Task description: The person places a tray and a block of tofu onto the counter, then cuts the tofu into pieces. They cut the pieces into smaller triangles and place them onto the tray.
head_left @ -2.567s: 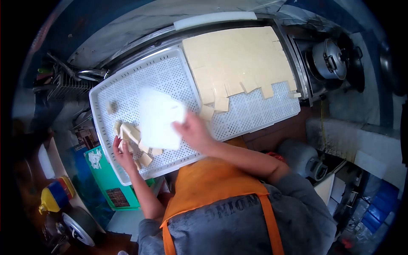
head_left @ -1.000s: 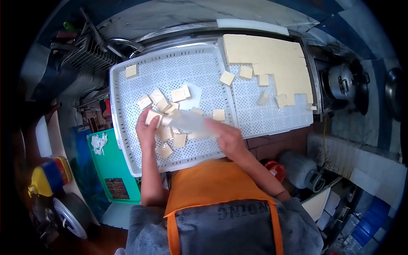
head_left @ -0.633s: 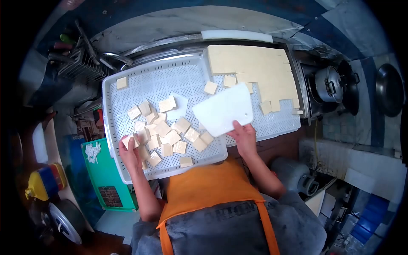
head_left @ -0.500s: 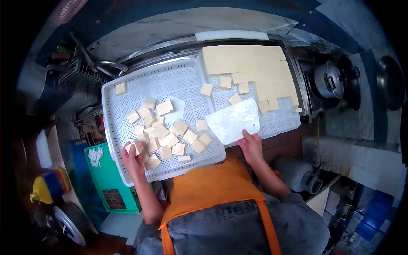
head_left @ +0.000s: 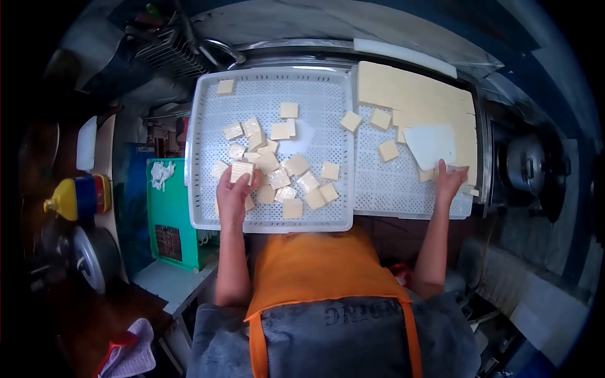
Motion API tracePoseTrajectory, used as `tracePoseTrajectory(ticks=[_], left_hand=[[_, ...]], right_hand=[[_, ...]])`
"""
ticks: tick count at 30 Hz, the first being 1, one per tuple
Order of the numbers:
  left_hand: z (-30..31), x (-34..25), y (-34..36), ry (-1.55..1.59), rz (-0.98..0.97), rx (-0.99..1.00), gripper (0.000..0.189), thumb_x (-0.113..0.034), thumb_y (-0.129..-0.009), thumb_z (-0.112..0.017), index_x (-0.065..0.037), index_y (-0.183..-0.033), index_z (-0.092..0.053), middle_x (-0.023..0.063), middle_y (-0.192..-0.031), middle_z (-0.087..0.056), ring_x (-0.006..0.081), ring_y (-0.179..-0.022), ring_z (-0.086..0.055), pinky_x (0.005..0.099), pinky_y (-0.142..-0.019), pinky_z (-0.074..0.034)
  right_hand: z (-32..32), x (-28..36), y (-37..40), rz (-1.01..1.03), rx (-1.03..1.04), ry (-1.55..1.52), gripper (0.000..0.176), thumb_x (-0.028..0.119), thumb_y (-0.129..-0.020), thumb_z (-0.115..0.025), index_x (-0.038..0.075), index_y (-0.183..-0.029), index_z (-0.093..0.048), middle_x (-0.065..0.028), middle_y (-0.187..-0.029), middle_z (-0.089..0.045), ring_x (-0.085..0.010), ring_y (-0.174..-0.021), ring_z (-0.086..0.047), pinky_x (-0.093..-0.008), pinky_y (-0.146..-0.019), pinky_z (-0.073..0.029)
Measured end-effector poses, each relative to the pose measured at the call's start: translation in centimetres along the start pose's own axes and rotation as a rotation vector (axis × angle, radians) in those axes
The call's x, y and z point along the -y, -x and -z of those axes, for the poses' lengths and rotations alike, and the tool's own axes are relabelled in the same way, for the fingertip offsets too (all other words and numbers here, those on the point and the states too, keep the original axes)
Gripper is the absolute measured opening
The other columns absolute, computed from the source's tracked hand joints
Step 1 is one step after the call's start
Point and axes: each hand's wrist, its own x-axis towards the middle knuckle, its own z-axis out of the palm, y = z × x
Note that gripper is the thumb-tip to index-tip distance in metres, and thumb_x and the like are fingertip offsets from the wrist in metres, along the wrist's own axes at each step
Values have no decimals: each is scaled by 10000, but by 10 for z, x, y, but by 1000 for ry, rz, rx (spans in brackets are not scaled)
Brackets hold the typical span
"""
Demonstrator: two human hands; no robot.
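My left hand (head_left: 233,198) is closed around a small stack of cut tofu pieces (head_left: 243,172) above the near left part of a white perforated tray (head_left: 344,217). Loose tofu squares (head_left: 307,182) lie scattered and overlapping beside it. With its thumb and finger, my right hand (head_left: 449,181) grips the near edge of a flat white plastic scraper (head_left: 431,143). The scraper is over the front of a large tofu slab (head_left: 403,82), hiding part of it. Several separate squares, one a tofu square (head_left: 388,150), lie left of the scraper on the right-hand perforated surface (head_left: 378,201).
A second flat white sheet (head_left: 301,137) lies in the left tray. A pot (head_left: 526,165) stands on the stove at right. A wire rack (head_left: 173,51) is at the back left, a green crate (head_left: 189,242) below the tray's left side, and a yellow jug (head_left: 66,199) farther left.
The view has turned and shifted. My right hand has carried the scraper rightward, over the slab. My left hand, still holding tofu, has moved inward over the scattered squares.
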Motion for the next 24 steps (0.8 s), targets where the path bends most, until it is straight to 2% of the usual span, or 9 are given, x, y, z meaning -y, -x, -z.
tracePoseTrajectory(ticks=[1,4,7,9,15,18,19,22,24], left_hand=[[1,1,5,10,-9,14,419,35,-902,-588,41,-1306,-480,162,-1089,-665,230,-958,-685,307,-805,-587],[10,14,11,51,46,-13,387,24,-907,-590,34,-1281,-492,156,-1080,-670,228,-945,-688,312,-798,-594],[21,30,9,124,109,-11,374,5,-924,-572,27,-1286,-481,149,-1118,-657,226,-941,-688,314,-799,-595],[19,30,11,195,119,11,383,16,-924,-562,27,-1297,-474,139,-1126,-653,229,-950,-685,302,-792,-589],[44,1,23,175,147,29,344,22,-911,-584,8,-1247,-511,108,-1073,-660,186,-906,-676,264,-767,-565],[68,12,18,205,154,-18,351,25,-915,-578,4,-1255,-492,124,-1109,-643,211,-982,-670,281,-809,-566],[69,9,18,239,153,-30,332,29,-920,-562,13,-1242,-481,153,-1135,-632,231,-995,-672,271,-780,-571],[67,9,19,292,155,-42,302,35,-932,-525,31,-1224,-450,209,-1183,-612,265,-1019,-676,249,-725,-576],[66,10,12,271,146,-16,315,31,-935,-517,30,-1239,-434,206,-1179,-616,258,-1016,-676,248,-730,-570]], right_hand=[[5,19,7,129,-134,225,688,161,-856,-694,-101,-1386,-341,-279,-1406,-394,-401,-1291,-406,-454,-1098,-337],[-16,80,45,241,77,-220,592,196,-858,-694,-61,-1332,-451,-248,-1358,-470,-392,-1229,-474,-413,-1047,-400],[-57,167,101,277,757,-237,298,224,-856,-705,31,-1074,-647,-134,-1138,-597,-323,-1068,-568,-398,-932,-475],[-96,204,132,548,815,-122,455,294,-821,-743,10,-1145,-598,-176,-1127,-587,-333,-1057,-569,-414,-915,-481],[-151,272,156,593,955,372,871,420,-640,-865,-32,-1271,-470,-277,-1152,-561,-410,-1105,-549,-445,-945,-468],[-180,253,142,476,1021,154,778,385,-625,-873,-10,-1198,-527,-259,-1159,-575,-395,-1096,-564,-447,-942,-470],[-175,256,130,401,1142,78,640,327,-659,-850,12,-1138,-566,-245,-1161,-591,-361,-1077,-593,-430,-891,-487],[-163,247,124,400,1010,-255,422,234,-735,-813,33,-1036,-596,-170,-953,-663,-285,-831,-643,-366,-763,-511],[-126,259,135,542,703,-348,308,194,-807,-747,45,-1031,-596,-173,-866,-652,-285,-750,-633,-353,-690,-502]])
